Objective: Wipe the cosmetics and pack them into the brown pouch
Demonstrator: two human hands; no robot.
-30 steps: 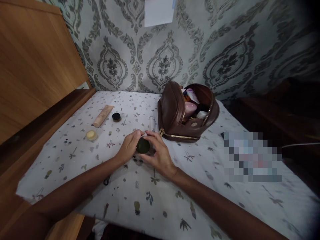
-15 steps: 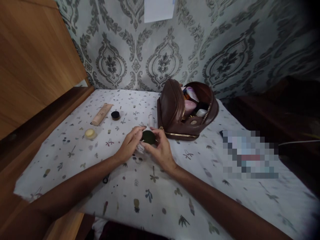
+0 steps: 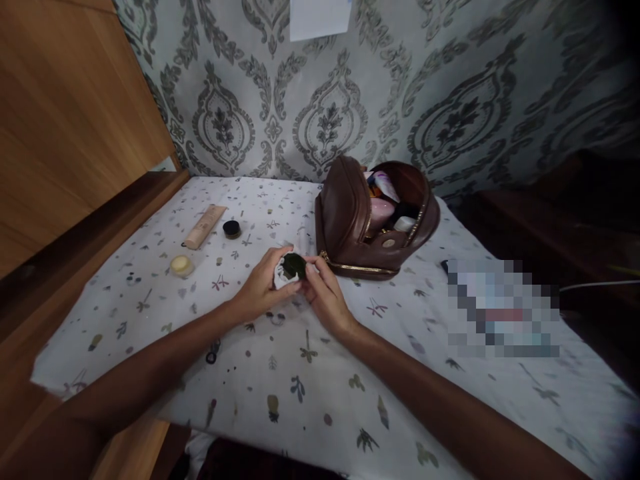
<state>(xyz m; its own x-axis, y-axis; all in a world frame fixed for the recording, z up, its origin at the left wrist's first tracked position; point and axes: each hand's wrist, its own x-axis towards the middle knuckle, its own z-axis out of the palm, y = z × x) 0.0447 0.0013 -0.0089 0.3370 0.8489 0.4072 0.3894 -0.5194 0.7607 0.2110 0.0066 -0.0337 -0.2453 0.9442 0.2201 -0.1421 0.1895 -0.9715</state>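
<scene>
My left hand is closed around a round dark green object with crumpled white tissue about its left side and rim. It is held just above the printed cloth, and I cannot make out its exact kind. At its right edge, my right hand pinches with the fingers bent together. Just behind my right hand stands a brown zippered bag, its top open. Inside it show a pink item, a white item and a purple-and-white packet.
To the left lie a beige squeeze tube, a small black-lidded jar and a small yellow-lidded jar. A blurred-out flat item lies right. A wooden cabinet borders the left; a patterned wall stands behind.
The tissue now bunches around the green object's left side and rim. My left hand has wrapped further around it, while my right fingers have shifted from around it to its right edge.
</scene>
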